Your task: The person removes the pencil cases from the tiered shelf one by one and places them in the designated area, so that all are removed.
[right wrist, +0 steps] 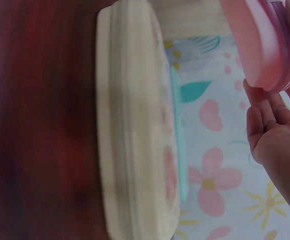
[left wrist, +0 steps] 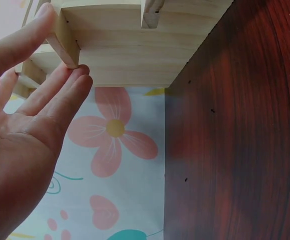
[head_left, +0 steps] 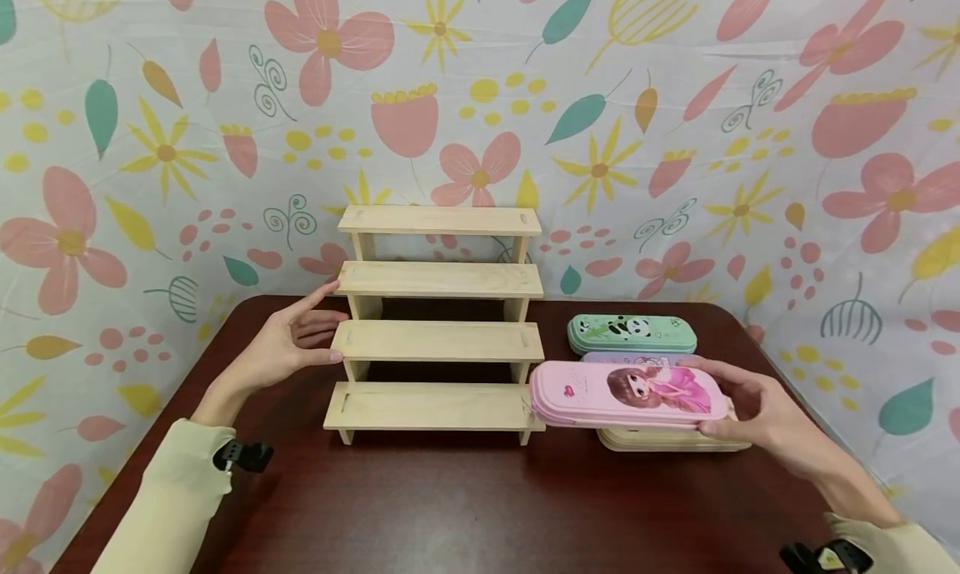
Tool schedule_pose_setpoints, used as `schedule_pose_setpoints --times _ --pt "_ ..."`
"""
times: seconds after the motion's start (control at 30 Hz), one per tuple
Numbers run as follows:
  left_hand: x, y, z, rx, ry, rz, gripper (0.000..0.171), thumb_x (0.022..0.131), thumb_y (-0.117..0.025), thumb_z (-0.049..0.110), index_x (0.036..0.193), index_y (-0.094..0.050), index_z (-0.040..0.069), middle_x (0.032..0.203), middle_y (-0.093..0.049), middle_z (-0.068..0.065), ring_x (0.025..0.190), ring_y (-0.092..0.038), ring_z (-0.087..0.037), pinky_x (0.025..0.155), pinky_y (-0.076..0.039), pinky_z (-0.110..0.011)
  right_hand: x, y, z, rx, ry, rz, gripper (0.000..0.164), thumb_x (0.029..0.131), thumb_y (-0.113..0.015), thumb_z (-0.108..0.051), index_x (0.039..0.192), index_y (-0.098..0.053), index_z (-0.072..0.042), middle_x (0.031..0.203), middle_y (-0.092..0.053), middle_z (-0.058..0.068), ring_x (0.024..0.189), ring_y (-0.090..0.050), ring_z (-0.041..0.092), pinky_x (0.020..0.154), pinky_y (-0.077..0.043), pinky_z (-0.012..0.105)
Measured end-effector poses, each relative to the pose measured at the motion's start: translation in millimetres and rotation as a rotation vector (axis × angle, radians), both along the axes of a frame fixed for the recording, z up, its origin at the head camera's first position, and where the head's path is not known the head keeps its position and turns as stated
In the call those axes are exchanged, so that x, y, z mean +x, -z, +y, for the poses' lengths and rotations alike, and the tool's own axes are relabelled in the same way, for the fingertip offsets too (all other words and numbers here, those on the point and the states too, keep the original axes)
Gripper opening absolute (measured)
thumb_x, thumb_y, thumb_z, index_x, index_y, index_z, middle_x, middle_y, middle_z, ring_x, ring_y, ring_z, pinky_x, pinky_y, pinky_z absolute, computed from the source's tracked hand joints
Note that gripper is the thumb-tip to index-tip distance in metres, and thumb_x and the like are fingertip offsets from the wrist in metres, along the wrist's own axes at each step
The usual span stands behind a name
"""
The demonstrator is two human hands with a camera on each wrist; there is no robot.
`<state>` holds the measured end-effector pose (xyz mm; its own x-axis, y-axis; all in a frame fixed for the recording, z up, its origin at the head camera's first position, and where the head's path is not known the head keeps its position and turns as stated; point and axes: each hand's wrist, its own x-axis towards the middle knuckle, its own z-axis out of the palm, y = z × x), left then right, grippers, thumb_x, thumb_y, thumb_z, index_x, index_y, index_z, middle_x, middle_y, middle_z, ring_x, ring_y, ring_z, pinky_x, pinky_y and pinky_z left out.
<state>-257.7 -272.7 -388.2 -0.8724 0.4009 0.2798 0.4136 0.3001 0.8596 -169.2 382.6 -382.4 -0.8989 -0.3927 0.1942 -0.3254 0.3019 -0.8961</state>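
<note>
My right hand grips the right end of a pink zippered pencil case with a doll-like girl on its lid. The case is held up, its left end in front of the right ends of the lower steps of a four-step wooden display rack. In the right wrist view, fingers and thumb are round the pink pencil case. My left hand touches the left side of the rack, index finger and thumb at the edges of the middle steps. In the left wrist view, the left hand's fingers are fairly straight against the wood.
Behind and below the pink case lie a green panda pencil case, a purple case and a cream case, the last two partly hidden. All stand on a dark reddish table before a flower-patterned cloth.
</note>
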Motion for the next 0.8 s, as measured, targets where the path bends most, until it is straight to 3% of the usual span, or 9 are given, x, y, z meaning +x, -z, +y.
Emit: schedule_pose_setpoints --times 0.1,0.23,0.33,0.43,0.53,0.7,0.8 --pt "0.5 -0.2 -0.2 -0.001 -0.001 -0.004 0.105 0.088 -0.085 -0.001 0.17 -0.025 0.025 0.144 -0.059 -0.027 0.133 -0.058 -0.037 0.109 -0.051 -0.038 8.3 7.2 10.6 -0.02 -0.034 -0.02 0.068 0.09 -0.067 0.018 0.153 -0.049 0.001 0.125 -0.071 0.007 0.096 -0.07 0.018 0.08 -0.059 0.026" --pt "0.3 -0.3 -0.4 0.0 0.001 0.003 0.105 0.088 -0.085 -0.002 0.17 -0.025 0.024 0.143 -0.059 -0.027 0.133 -0.058 -0.037 0.109 -0.051 -0.038 18.6 16.7 23.4 -0.021 -0.064 -0.014 0.068 0.089 -0.064 0.02 0.153 -0.049 0.003 0.114 -0.074 0.014 0.093 -0.071 0.02 0.076 -0.06 0.029" --pt "-0.5 0.6 -0.3 0.0 0.009 0.01 0.104 0.089 -0.084 -0.002 0.17 -0.025 0.024 0.143 -0.058 -0.029 0.133 -0.058 -0.036 0.109 -0.051 -0.036 27.5 22.1 31.9 0.012 -0.009 -0.02 0.067 0.089 -0.066 0.02 0.152 -0.05 0.003 0.115 -0.075 0.013 0.094 -0.071 0.02 0.075 -0.061 0.03" --pt "-0.3 1.1 -0.8 0.0 0.012 0.012 0.104 0.089 -0.084 -0.001 0.17 -0.024 0.024 0.144 -0.058 -0.03 0.134 -0.058 -0.035 0.109 -0.051 -0.036 34.6 27.8 40.7 0.056 0.042 -0.03 0.068 0.089 -0.068 0.018 0.153 -0.05 0.003 0.128 -0.071 0.005 0.098 -0.069 0.019 0.077 -0.06 0.029" --pt "0.4 1.4 -1.4 0.001 0.01 0.013 0.104 0.089 -0.084 -0.002 0.17 -0.025 0.024 0.144 -0.058 -0.029 0.133 -0.059 -0.033 0.109 -0.051 -0.038 39.5 34.6 51.6 0.067 0.044 -0.041 0.069 0.09 -0.068 0.018 0.154 -0.05 0.0 0.133 -0.069 -0.001 0.099 -0.067 0.019 0.076 -0.061 0.029" --pt "0.1 1.4 -0.7 0.002 0.012 0.024 0.104 0.089 -0.084 -0.002 0.17 -0.025 0.023 0.143 -0.059 -0.028 0.133 -0.059 -0.032 0.109 -0.05 -0.04 47.6 47.1 72.8 0.058 0.025 -0.077 0.073 0.09 -0.066 0.02 0.152 -0.057 -0.017 0.12 -0.074 0.001 0.095 -0.068 0.016 0.073 -0.061 0.029" --pt "-0.6 0.8 -0.2 -0.003 0.013 0.026 0.104 0.089 -0.084 -0.002 0.17 -0.025 0.023 0.143 -0.059 -0.027 0.133 -0.059 -0.033 0.109 -0.05 -0.04 52.4 53.8 83.6 0.07 0.026 -0.105 0.077 0.091 -0.065 0.019 0.15 -0.058 -0.03 0.122 -0.073 -0.004 0.096 -0.068 0.014 0.073 -0.062 0.028"
